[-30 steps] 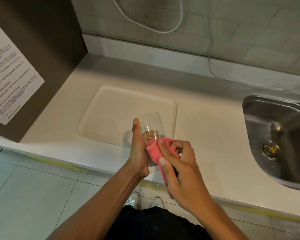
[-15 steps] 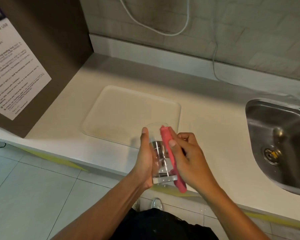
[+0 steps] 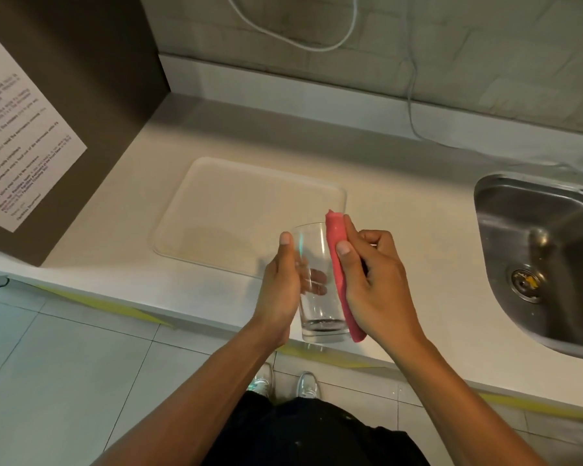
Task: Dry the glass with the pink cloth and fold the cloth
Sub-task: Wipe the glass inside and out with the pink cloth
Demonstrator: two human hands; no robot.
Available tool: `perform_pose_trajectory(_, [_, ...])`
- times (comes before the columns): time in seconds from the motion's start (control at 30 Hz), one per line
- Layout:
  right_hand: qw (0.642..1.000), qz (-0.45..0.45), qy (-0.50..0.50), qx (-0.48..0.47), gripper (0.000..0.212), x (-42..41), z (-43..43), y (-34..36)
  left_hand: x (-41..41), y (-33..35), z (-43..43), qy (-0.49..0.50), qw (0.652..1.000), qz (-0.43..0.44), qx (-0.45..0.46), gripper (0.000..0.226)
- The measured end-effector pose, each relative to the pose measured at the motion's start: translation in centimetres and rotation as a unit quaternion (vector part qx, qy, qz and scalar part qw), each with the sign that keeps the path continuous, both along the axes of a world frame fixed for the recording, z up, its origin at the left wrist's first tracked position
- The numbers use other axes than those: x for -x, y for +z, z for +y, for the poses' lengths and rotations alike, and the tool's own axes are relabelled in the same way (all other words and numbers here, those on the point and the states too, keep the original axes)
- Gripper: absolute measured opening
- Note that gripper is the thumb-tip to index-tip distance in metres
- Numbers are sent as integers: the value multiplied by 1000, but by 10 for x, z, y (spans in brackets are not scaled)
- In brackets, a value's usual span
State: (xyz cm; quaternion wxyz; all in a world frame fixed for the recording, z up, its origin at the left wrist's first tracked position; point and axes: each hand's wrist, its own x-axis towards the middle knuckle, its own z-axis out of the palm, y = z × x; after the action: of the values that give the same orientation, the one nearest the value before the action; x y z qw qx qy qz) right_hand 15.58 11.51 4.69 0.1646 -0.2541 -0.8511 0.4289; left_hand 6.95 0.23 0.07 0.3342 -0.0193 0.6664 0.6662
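Observation:
A clear drinking glass (image 3: 317,297) is held upright-tilted above the counter's front edge, mouth away from me. My left hand (image 3: 280,290) wraps its left side, with fingers visible through the glass. The pink cloth (image 3: 340,270) runs as a long narrow strip down the glass's right wall, from rim to base. My right hand (image 3: 374,284) presses the cloth against the glass, thumb on the cloth near the top.
A cream tray (image 3: 236,210) lies on the white counter (image 3: 418,230) just beyond the glass. A steel sink (image 3: 546,257) sits at the right. A brown panel with a paper notice (image 3: 21,142) stands at the left. White cables hang on the tiled wall.
The cloth went from bunched at the glass's lower side to stretched along its right wall. The glass turned more upright, and both hands shifted slightly up and forward.

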Motion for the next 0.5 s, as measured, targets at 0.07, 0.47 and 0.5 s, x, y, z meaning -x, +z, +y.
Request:
perform_pose_trajectory(0.07, [1000,-3,-5,-15,43,1,-1,-3,0,-1,-2,8,1000,19,18,74])
perform_pose_trajectory(0.47, [995,25,64,-75,48,-6,-22,-11,-5,10,-1,18,1000,7,19,72])
perform_pose_trajectory(0.5, [994,20,73,-73,51,-13,-24,-14,-2,11,-2,23,1000,-2,12,74])
